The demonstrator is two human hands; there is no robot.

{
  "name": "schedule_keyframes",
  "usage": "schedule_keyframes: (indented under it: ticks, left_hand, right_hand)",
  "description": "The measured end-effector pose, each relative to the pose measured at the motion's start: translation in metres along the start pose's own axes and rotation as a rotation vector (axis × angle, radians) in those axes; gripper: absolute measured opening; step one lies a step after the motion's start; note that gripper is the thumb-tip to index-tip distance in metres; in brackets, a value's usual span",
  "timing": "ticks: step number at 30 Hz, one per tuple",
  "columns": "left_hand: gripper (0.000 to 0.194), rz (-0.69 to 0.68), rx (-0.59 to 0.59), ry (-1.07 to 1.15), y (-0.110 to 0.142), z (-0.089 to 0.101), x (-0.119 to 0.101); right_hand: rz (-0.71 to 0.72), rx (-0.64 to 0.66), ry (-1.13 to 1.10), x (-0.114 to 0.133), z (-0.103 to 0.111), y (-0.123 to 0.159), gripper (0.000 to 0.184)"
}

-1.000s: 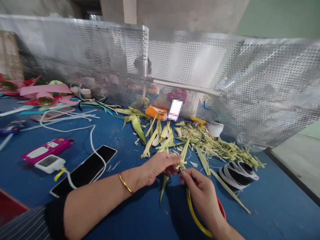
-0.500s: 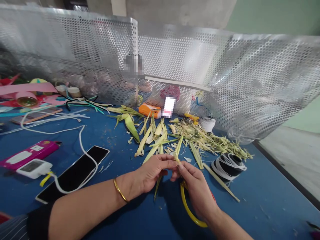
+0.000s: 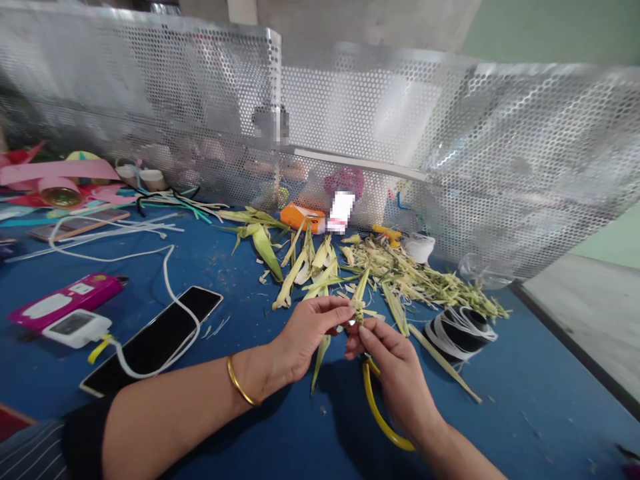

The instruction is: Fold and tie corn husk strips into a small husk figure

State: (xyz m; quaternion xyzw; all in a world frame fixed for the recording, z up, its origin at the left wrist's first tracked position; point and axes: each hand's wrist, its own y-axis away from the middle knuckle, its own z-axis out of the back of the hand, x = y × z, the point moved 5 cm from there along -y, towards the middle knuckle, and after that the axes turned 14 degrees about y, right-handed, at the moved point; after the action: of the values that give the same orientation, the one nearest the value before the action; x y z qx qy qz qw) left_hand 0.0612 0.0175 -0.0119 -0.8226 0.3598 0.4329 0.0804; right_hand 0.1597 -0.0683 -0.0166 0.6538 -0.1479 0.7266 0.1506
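My left hand is closed, thumb and forefinger pinching a strip of pale green corn husk above the middle of the table. Close against it from the right, my right hand pinches the lower end of the same husk, where it looks knotted or folded. The fingers hide part of it. Beneath my right hand shows a yellow curved handle; whether the hand holds that tool or it lies on the table, I cannot tell. Several dried husk leaves spread just beyond my fingers.
On the blue table stand a black spool of white cord and, behind it, a heap of husk braid. A phone with a white cable lies left. Perforated metal screens close off the back; a person sits behind.
Both hands stay together on the husk; the fingers have shifted slightly, and more of its knotted part shows between them. The whole view has moved a little.
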Motion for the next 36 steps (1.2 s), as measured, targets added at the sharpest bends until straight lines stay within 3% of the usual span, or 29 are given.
schedule_keyframes:
  ticks: [3, 8, 15, 24, 31, 36]
  left_hand:
    - [0.014, -0.050, 0.004, -0.030, 0.000, -0.002, -0.005]
    - [0.012, -0.051, -0.039, -0.080, 0.002, -0.004, -0.007]
    - [0.009, -0.039, -0.027, -0.194, 0.001, -0.004, -0.008]
    - [0.008, -0.078, 0.016, -0.285, 0.001, -0.005, -0.011]
    - [0.009, -0.130, 0.016, -0.328, 0.003, -0.008, -0.011]
    - [0.015, -0.069, 0.027, -0.306, 0.001, -0.004, 0.000]
  right_hand:
    - [0.057, -0.010, 0.109, 0.003, 0.003, 0.000, 0.026]
    - [0.089, -0.171, 0.199, 0.006, 0.018, -0.002, 0.027]
    - [0.127, -0.223, 0.345, 0.010, 0.024, -0.001, 0.023]
    - [0.008, -0.038, 0.139, 0.006, 0.012, -0.004, 0.027]
    - [-0.029, -0.078, 0.019, 0.003, 0.010, -0.001, 0.020]
    - [-0.027, -0.092, -0.017, 0.002, 0.011, 0.000, 0.020]
